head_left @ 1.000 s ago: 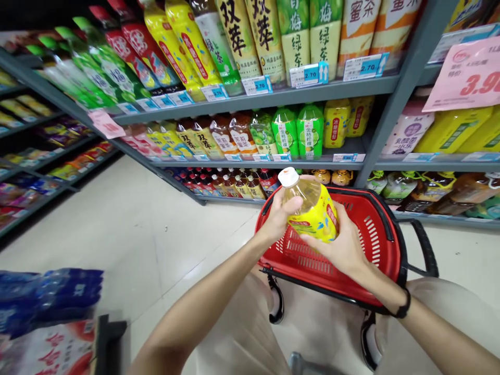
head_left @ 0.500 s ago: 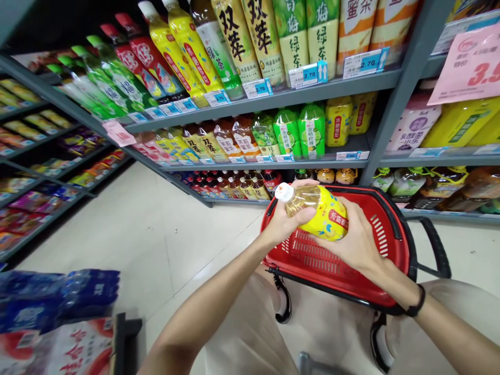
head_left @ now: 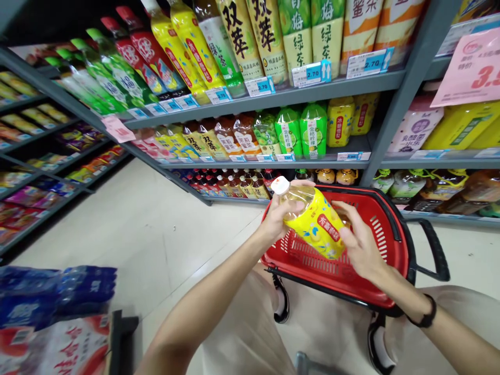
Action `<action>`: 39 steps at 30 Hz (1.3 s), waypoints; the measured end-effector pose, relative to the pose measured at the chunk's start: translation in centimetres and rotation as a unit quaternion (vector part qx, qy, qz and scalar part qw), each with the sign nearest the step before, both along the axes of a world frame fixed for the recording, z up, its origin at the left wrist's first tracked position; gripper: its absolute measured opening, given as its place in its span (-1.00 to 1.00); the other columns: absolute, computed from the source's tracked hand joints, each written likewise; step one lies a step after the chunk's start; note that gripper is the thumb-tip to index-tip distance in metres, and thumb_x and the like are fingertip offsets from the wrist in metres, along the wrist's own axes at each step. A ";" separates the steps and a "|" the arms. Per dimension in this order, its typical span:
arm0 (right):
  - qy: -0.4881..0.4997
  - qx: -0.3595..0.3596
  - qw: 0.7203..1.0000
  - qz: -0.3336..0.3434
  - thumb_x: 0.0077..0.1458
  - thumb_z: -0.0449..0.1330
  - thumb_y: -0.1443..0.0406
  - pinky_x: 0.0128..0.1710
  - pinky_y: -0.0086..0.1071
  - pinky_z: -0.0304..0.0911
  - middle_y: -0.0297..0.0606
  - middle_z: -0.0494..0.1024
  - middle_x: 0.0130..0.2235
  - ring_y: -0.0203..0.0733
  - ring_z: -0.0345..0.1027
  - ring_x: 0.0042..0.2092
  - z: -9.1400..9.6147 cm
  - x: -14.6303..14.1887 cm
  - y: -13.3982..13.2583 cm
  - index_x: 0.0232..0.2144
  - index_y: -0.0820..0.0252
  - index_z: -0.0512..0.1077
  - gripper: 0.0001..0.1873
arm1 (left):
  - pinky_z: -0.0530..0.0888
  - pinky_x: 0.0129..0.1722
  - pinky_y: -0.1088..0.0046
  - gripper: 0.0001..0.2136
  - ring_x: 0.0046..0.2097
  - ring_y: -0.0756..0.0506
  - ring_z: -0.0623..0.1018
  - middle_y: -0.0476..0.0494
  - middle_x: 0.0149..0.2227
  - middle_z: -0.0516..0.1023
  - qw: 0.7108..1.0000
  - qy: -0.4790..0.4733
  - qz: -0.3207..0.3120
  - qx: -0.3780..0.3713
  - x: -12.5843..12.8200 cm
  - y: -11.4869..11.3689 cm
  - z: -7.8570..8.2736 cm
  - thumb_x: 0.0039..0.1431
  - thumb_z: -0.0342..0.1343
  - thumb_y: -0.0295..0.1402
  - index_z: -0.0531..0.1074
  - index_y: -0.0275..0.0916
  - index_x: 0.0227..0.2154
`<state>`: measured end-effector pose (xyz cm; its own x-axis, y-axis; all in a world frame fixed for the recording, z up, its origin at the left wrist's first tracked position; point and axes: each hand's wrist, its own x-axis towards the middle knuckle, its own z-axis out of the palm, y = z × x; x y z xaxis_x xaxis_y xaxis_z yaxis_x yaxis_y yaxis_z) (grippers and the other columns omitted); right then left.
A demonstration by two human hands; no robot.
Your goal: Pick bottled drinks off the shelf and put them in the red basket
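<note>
A drink bottle [head_left: 315, 223] with a yellow label and white cap is held tilted above the red shopping basket [head_left: 400, 260], its cap toward the upper left. My left hand [head_left: 282, 211] wraps round the clear shoulder below the cap, thumb across the front. At the bottle's base end, my right hand [head_left: 361, 242] is curled, with the thumb by the label's lower edge and the fingers partly behind the base. The label's red patch with characters faces up toward me. Slots show in the basket's bottom and side.
Shelves [head_left: 269, 161] of bottled drinks run along the far side of the basket. The basket's black handle [head_left: 433, 250] sticks out to the right. Blue-wrapped bottle packs [head_left: 86, 291] stand at lower left, and a snack shelf [head_left: 47, 151] is farther left.
The bottle has turned so its label shows more fully, and its base has swung lower. My right hand has loosened from the label's side and moved slightly right, toward the base.
</note>
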<state>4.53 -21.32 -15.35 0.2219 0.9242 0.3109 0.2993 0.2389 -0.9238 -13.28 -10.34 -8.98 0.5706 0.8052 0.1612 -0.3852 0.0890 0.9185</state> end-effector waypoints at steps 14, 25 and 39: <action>0.345 -0.273 0.851 0.288 0.15 -0.01 -0.48 0.00 0.07 0.56 -0.12 0.75 -0.06 0.14 0.66 0.01 1.7 -2.3 0.6 0.08 -0.03 0.58 -0.12 | 0.55 0.02 -0.03 -0.46 0.08 -0.50 0.61 -0.41 -0.02 0.63 0.973 -0.016 -0.230 -0.031 -0.4 -0.7 1.1 -0.24 0.41 -0.04 0.57 -0.22 -0.17; 0.389 -0.272 0.852 0.220 0.16 0.16 -0.37 -0.06 0.05 0.57 -0.17 0.76 -0.16 0.17 0.68 -0.12 1.8 -3.3 0.0 0.12 -0.03 0.56 -0.23 | 0.54 0.06 -0.03 -0.42 0.09 -0.49 0.64 -0.40 -0.06 0.66 0.972 -0.007 -0.234 -0.021 -0.7 -0.7 0.5 -0.18 0.39 0.03 0.57 -0.22 -0.11; 0.506 -0.311 0.765 0.250 0.24 0.22 -0.23 0.20 0.11 0.44 -0.03 0.71 0.07 0.22 0.60 0.12 2.8 -2.9 -0.7 0.30 0.14 0.41 -0.20 | 0.58 0.01 0.07 -0.50 0.01 -0.41 0.68 -0.36 -0.10 0.69 0.973 -0.064 -0.188 -0.121 -0.3 1.1 -1.5 -0.08 0.30 -0.02 0.61 -0.30 -0.15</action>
